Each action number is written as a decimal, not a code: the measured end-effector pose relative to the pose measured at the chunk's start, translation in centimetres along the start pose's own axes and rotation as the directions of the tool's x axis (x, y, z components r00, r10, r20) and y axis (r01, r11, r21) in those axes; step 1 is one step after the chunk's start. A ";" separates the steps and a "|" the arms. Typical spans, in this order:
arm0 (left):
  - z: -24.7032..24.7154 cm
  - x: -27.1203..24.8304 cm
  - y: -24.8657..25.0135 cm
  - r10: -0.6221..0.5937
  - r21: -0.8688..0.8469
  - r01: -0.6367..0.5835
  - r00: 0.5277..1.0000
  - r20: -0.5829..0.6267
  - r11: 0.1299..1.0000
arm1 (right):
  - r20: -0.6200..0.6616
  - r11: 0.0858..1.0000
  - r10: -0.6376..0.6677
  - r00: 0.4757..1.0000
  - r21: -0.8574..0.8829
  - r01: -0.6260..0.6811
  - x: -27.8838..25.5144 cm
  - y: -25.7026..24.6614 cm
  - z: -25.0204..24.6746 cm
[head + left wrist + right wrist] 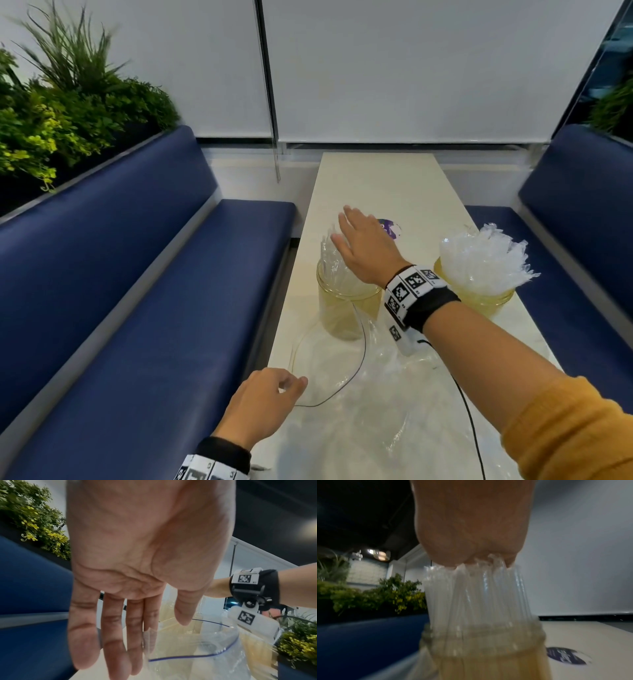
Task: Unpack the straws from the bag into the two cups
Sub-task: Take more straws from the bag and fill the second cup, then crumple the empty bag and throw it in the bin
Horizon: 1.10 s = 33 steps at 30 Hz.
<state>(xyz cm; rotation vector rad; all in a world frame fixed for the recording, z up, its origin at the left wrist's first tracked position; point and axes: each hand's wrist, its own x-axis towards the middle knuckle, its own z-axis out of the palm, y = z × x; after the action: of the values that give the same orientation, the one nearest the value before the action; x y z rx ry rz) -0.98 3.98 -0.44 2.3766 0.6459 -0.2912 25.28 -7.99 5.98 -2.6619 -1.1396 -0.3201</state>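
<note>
I judge the unpacking nearly done: my flat right hand [364, 248] presses straws [476, 595] into the left cup [346, 310], the right cup [479, 298] stands full, the bag [359, 387] lies slack beside my relaxed, empty left hand [263, 399].

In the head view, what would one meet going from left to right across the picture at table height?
Blue bench seat → left cup of straws → right hand → right cup of straws → opposite blue bench.
</note>
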 end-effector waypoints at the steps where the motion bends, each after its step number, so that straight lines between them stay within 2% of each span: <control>1: 0.0 -0.1 0.0 -0.001 -0.007 0.001 1.000 0.006 1.000 | 0.062 1.000 0.010 0.998 -0.017 -0.009 -0.3 0.2 0.8; 3: -0.1 -0.4 0.1 -0.007 -0.005 0.008 1.000 0.027 1.000 | 0.046 0.999 0.014 0.999 0.042 -0.016 -0.8 0.5 1.1; 6: 0.0 -1.2 0.0 -0.017 0.035 0.014 0.996 0.087 0.999 | -0.100 0.978 0.049 0.994 0.207 -0.028 -2.1 0.2 -0.9; 8: 0.4 -1.8 -0.3 -0.022 0.036 0.018 0.993 0.117 0.999 | -0.168 0.950 0.161 0.973 0.294 -0.107 -4.5 0.3 -2.6; 10: 0.8 -2.2 -0.4 0.020 0.038 -0.024 0.995 0.095 0.999 | -0.151 0.906 0.334 0.930 0.324 -0.273 -8.5 0.4 -4.1; 12: 1.5 -2.3 -0.6 0.113 0.070 -0.114 0.993 0.017 0.991 | -0.030 0.831 0.516 0.856 0.260 -0.492 -13.5 0.3 -4.2; 14: 2.3 -2.1 -0.7 0.197 0.080 -0.194 0.980 -0.039 0.978 | 0.164 0.749 0.643 0.748 0.072 -0.659 -18.6 -0.1 -2.8; 16: 3.0 -1.9 -0.7 0.257 0.055 -0.254 0.965 -0.057 0.966 | 0.317 0.684 0.700 0.640 -0.040 -0.729 -22.9 -0.3 -0.2; 17: 3.3 -1.8 -0.8 0.283 0.014 -0.283 0.957 -0.063 0.959 | 0.392 0.663 0.691 0.607 -0.007 -0.749 -24.6 -0.4 1.1; 18: 3.6 -1.7 -0.8 0.300 -0.035 -0.302 0.952 -0.065 0.953 | 0.454 0.641 0.658 0.601 0.082 -0.763 -25.9 -0.3 2.5; 20: 4.2 -1.9 -0.5 0.305 -0.133 -0.316 0.947 -0.095 0.939 | 0.514 0.557 0.566 0.645 0.339 -0.759 -27.6 -0.9 3.9; 21: 4.4 -2.1 -0.3 0.294 -0.187 -0.317 0.945 -0.141 0.930 | 0.501 0.532 0.516 0.695 0.448 -0.718 -27.9 -1.3 4.2; 23: 4.3 -2.8 0.0 0.252 -0.269 -0.324 0.929 -0.271 0.907 | 0.398 0.550 0.455 0.796 0.578 -0.603 -28.3 -2.1 3.7; 25: 3.8 -3.5 -0.2 0.183 -0.346 -0.320 0.909 -0.376 0.882 | 0.293 0.586 0.426 0.856 0.632 -0.508 -28.8 -2.6 2.1; 27: 3.2 -3.8 -1.1 0.084 -0.465 -0.322 0.883 -0.462 0.824 | 0.159 0.649 0.426 0.891 0.633 -0.423 -29.7 -2.6 -0.3; 29: 2.8 -3.7 -1.6 0.009 -0.569 -0.333 0.868 -0.496 0.752 | 0.030 0.684 0.428 0.904 0.643 -0.345 -30.8 -2.3 -2.7; 31: 2.9 -3.5 -0.8 -0.001 -0.640 -0.367 0.867 -0.498 0.675 | -0.019 0.690 0.395 0.918 0.666 -0.284 -31.9 -1.8 -4.8; 33: 3.2 -3.5 0.9 0.030 -0.727 -0.404 0.883 -0.467 0.555 | -0.024 0.706 0.357 0.934 0.661 -0.253 -32.9 -1.2 -6.1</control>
<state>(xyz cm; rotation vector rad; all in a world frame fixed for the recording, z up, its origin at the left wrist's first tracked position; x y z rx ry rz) -3.58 -0.01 -1.16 1.5507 0.4852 0.5537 1.54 -31.34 2.52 -2.0927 -0.5806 -0.0377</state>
